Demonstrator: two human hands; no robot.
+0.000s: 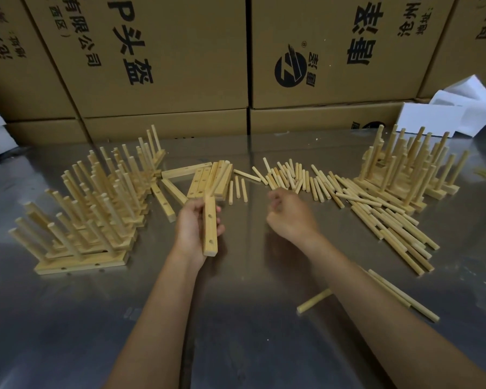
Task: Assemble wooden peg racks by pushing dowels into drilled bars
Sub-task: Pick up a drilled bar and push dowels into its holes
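One bar [210,226] gripped in left hand [192,230], above table [236,318], long axis running away from viewer, drilled holes facing up. Right hand [288,213] blurred, fingers curled near loose dowels [292,178]; contents: cannot tell.

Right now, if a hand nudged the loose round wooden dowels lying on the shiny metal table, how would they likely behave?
The loose round wooden dowels would probably roll, being cylindrical on the smooth metal table. They look thin and plain, so likely light and stiff. Crossed neighbours may stop them.
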